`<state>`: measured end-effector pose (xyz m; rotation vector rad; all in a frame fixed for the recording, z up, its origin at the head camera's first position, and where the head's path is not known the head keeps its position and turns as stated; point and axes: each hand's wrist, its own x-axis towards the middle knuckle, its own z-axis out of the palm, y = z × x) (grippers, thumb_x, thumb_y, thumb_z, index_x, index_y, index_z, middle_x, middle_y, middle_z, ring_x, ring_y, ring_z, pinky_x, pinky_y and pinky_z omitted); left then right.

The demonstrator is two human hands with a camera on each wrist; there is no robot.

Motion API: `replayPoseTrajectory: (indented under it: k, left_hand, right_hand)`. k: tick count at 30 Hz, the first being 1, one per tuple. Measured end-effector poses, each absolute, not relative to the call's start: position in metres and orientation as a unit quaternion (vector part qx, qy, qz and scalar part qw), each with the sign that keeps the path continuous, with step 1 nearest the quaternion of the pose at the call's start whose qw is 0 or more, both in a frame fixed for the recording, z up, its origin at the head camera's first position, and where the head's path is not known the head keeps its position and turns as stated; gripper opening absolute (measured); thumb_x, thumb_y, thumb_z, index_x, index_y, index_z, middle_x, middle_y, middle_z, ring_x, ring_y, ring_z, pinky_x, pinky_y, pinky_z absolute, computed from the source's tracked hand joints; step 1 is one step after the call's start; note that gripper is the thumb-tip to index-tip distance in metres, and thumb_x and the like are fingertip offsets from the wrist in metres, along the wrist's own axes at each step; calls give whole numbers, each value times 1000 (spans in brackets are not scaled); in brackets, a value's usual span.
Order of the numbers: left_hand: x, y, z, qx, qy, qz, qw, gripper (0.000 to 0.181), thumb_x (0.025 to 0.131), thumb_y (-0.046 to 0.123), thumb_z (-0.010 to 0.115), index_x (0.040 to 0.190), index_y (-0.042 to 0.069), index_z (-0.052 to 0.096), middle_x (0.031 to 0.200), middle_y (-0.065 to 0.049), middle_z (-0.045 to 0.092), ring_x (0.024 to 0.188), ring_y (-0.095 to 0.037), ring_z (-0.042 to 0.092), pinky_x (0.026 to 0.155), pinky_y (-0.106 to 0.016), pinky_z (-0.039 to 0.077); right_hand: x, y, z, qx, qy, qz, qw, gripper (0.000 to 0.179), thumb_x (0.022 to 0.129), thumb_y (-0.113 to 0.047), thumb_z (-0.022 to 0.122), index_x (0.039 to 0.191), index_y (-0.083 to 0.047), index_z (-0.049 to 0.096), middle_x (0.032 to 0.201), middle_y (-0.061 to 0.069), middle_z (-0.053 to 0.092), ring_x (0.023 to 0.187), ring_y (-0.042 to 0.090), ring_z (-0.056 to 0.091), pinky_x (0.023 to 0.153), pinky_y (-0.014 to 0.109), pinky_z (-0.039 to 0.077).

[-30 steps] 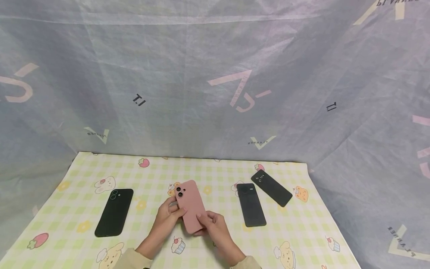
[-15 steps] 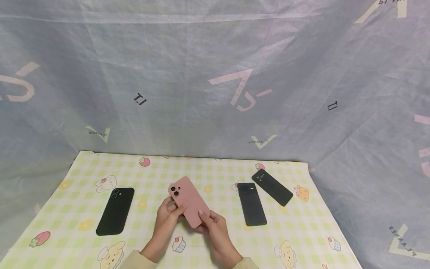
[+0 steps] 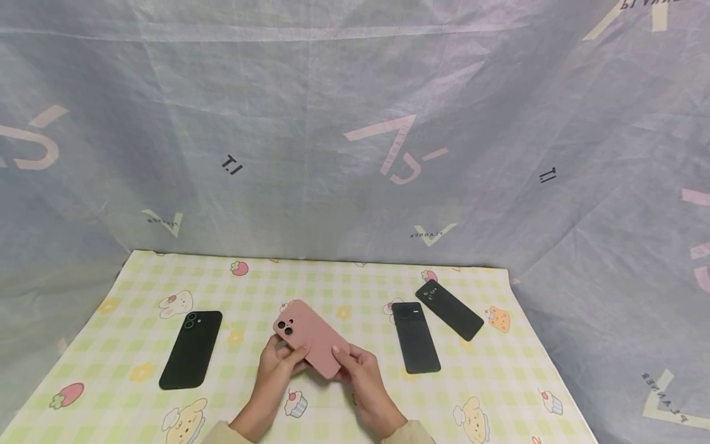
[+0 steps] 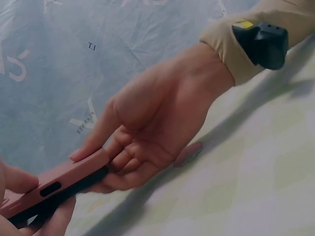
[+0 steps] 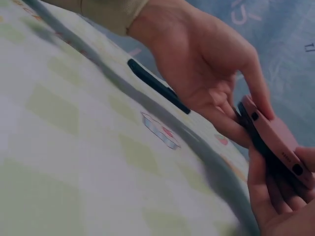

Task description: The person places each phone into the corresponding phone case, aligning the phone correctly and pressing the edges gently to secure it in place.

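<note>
A pink phone case (image 3: 317, 338) with camera holes at its upper left end is held tilted above the table, its back facing up. In the left wrist view a dark phone (image 4: 74, 191) lies along the case's underside, its edge showing below the pink rim. My left hand (image 3: 275, 364) grips the left long side, thumb on the back. Near the lower right end my right hand (image 3: 363, 377) pinches the case, thumb on top and fingers beneath. The right wrist view shows both hands around it; how far the phone sits inside is hard to tell.
A black phone (image 3: 191, 349) with two lenses lies at left on the checked tablecloth (image 3: 249, 290). To the right lie a dark slab-shaped phone (image 3: 416, 339) and, behind it, another dark phone (image 3: 450, 310) set diagonally. A grey cloth curtain (image 3: 288, 123) hangs behind the table.
Both hands have turned the pink case anticlockwise, its camera end swinging left. The thumbs keep their places on its back. The phones on the table have not moved.
</note>
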<state>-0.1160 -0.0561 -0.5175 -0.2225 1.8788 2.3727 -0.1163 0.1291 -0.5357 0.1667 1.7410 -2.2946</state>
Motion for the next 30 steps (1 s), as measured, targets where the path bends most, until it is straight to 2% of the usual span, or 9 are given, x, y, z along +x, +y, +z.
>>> replayPoseTrajectory:
  k: [5, 10, 12, 14, 17, 19, 21, 25, 30]
  left_hand:
    - [-118, -66, -516, -56, 632, 770, 74, 61, 106, 5, 65, 156, -10, 35, 132, -29, 68, 111, -30, 76, 94, -36, 62]
    - [-124, -80, -514, -35, 673, 736, 67, 48, 110, 17, 63, 149, -7, 50, 129, -22, 72, 108, -22, 76, 97, -35, 61]
    - [-127, -86, -512, -27, 694, 717, 59, 46, 111, 20, 62, 148, -5, 53, 131, -22, 71, 108, -20, 74, 95, -35, 61]
    - [-130, -93, -509, -23, 723, 689, 52, 46, 111, 26, 62, 148, 0, 56, 135, -20, 71, 112, -21, 73, 97, -35, 59]
    - [-134, -102, -504, -16, 758, 650, 44, 46, 111, 32, 61, 150, 7, 60, 140, -16, 70, 123, -24, 69, 109, -43, 52]
    - [-135, -105, -501, -15, 775, 631, 41, 45, 110, 36, 62, 148, 11, 64, 138, -12, 72, 130, -25, 67, 117, -48, 44]
    - [-136, -107, -500, -11, 783, 620, 41, 47, 110, 39, 62, 147, 9, 65, 134, -11, 74, 134, -27, 64, 121, -53, 39]
    - [-137, -108, -501, -7, 795, 604, 51, 45, 109, 40, 63, 139, 6, 72, 127, -6, 78, 137, -28, 62, 121, -52, 40]
    - [-139, -109, -504, -7, 813, 579, 60, 38, 109, 37, 64, 126, 6, 79, 111, 1, 81, 124, -19, 69, 113, -43, 49]
  right_hand:
    - [-123, 141, -533, 40, 607, -779, 152, 38, 107, -21, 68, 130, 9, 69, 98, -1, 76, 83, 8, 71, 76, 22, 58]
    - [-129, 154, -530, 36, 621, -764, 172, 35, 106, -24, 70, 126, 5, 71, 98, -1, 78, 86, 8, 74, 79, 21, 59]
    - [-130, 158, -530, 34, 628, -755, 183, 38, 106, -27, 71, 128, 4, 71, 98, 0, 79, 87, 9, 75, 67, 19, 57]
    - [-130, 161, -529, 26, 632, -750, 194, 41, 105, -27, 71, 130, 5, 70, 99, 1, 79, 88, 9, 75, 63, 18, 56]
    - [-131, 165, -530, 8, 633, -745, 209, 42, 105, -25, 72, 132, 6, 70, 101, 2, 80, 90, 9, 75, 65, 18, 56]
    - [-131, 167, -530, -7, 632, -744, 217, 40, 105, -22, 71, 131, 8, 70, 102, 3, 80, 91, 10, 76, 78, 20, 59]
    - [-131, 169, -530, -18, 631, -742, 227, 39, 105, -20, 71, 131, 8, 70, 101, 4, 81, 91, 10, 77, 83, 22, 59]
    - [-133, 173, -530, -42, 628, -735, 252, 35, 105, -20, 71, 127, 7, 71, 97, 4, 81, 86, 10, 77, 69, 19, 58]
    - [-136, 176, -528, -63, 629, -721, 284, 32, 105, -23, 71, 123, 4, 74, 92, 3, 81, 75, 6, 74, 51, 17, 48]
